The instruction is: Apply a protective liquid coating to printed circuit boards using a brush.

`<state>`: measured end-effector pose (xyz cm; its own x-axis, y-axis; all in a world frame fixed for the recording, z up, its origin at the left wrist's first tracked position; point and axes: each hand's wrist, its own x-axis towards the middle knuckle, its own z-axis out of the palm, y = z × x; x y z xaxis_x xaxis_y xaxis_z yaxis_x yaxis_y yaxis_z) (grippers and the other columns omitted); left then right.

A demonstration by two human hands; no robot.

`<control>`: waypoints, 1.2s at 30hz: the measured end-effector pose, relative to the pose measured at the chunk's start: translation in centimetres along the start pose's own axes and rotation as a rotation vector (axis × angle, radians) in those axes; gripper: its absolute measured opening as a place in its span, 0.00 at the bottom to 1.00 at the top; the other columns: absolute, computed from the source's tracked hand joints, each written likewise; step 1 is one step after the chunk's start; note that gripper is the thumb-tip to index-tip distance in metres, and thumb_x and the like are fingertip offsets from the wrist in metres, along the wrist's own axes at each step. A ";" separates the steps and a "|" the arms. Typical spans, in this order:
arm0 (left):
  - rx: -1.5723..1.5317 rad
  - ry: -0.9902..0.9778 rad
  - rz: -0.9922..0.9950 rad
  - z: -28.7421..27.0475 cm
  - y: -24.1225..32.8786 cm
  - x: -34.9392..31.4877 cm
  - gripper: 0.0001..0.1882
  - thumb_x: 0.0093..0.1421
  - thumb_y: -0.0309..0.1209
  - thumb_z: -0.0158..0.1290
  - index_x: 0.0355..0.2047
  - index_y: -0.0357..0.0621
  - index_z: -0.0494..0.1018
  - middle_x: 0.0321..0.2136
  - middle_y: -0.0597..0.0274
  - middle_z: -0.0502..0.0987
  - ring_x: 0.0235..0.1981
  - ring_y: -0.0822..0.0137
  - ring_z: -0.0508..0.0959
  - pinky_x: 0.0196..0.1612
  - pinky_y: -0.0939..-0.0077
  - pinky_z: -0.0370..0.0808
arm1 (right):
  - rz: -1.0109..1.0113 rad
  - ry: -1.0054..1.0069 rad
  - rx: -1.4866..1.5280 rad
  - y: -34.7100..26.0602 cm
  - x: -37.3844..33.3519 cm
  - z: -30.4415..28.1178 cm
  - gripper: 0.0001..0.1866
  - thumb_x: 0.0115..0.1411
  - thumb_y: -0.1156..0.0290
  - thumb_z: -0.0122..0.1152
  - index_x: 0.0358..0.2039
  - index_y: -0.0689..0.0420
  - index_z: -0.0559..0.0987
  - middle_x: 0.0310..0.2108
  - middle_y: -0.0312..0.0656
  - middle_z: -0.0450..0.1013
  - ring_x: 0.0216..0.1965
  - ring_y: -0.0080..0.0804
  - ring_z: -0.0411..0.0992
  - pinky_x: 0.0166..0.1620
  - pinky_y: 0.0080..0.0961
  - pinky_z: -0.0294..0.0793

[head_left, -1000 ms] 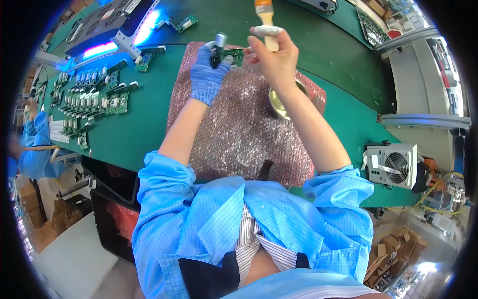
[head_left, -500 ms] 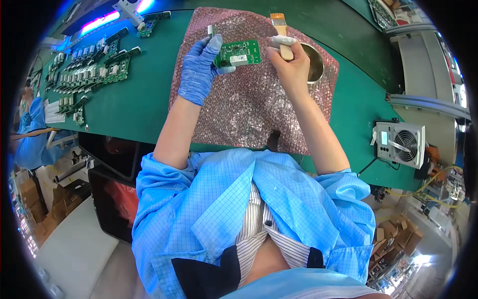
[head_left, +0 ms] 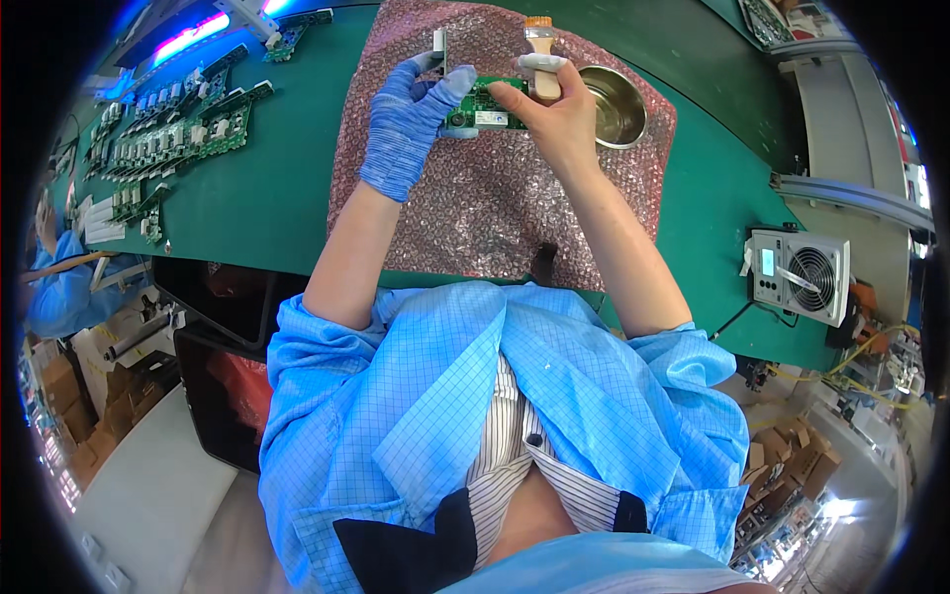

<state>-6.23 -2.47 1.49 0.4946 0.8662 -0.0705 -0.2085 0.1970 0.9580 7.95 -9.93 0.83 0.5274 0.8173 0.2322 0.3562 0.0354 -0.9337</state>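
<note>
My left hand [head_left: 404,124], in a blue striped glove, grips a green circuit board [head_left: 492,118] by its left side. A white part stands up at the board's far left end. My right hand [head_left: 560,114] wears a white cover on a finger and is closed round the wooden handle of a flat brush [head_left: 539,42]. The brush's orange bristles point away from me. My right thumb reaches over the board's upper right part; whether it touches cannot be made out. A round metal bowl [head_left: 616,107] stands just right of my right hand.
Pink bubble wrap [head_left: 475,213] lies under my hands on the green table [head_left: 252,213]. Several circuit boards [head_left: 178,139] stand in rows at the left. An ionizing fan unit [head_left: 800,275] sits at the right edge. A person in blue [head_left: 64,272] is at far left.
My right hand has moved left with the brush, bringing its thumb over the board. My left hand and the board have shifted slightly right. More of the bowl shows.
</note>
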 end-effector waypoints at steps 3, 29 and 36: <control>0.033 0.007 0.001 0.3 0.0 -0.1 0.26 0.45 0.37 0.59 0.41 0.36 0.64 0.29 0.58 0.72 0.27 0.72 0.75 0.23 0.80 0.77 | 0.005 0.002 -0.067 -0.2 -0.1 -0.2 0.21 0.43 0.64 0.66 0.34 0.61 0.71 0.26 0.35 0.70 0.27 0.16 0.67 0.31 0.14 0.67; -0.430 -0.029 -0.160 -0.6 -1.8 -0.2 0.19 0.47 0.29 0.55 0.39 0.39 0.63 0.31 0.59 0.69 0.29 0.64 0.74 0.25 0.68 0.78 | -0.144 0.287 -0.228 1.5 -1.6 -8.4 0.12 0.50 0.71 0.57 0.36 0.62 0.74 0.33 0.40 0.71 0.31 0.24 0.70 0.36 0.19 0.69; -0.550 -0.088 -0.314 -0.9 -2.7 -0.2 0.23 0.48 0.24 0.52 0.45 0.43 0.59 0.33 0.56 0.68 0.31 0.61 0.74 0.26 0.61 0.77 | 0.010 0.339 0.048 3.9 -3.5 -13.2 0.11 0.54 0.73 0.49 0.35 0.66 0.70 0.23 0.38 0.69 0.21 0.20 0.66 0.24 0.14 0.66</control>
<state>-6.53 -2.73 -1.38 0.6649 0.6926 -0.2797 -0.4333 0.6626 0.6109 17.60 -20.25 -0.01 0.7600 0.5801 0.2932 0.3174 0.0624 -0.9462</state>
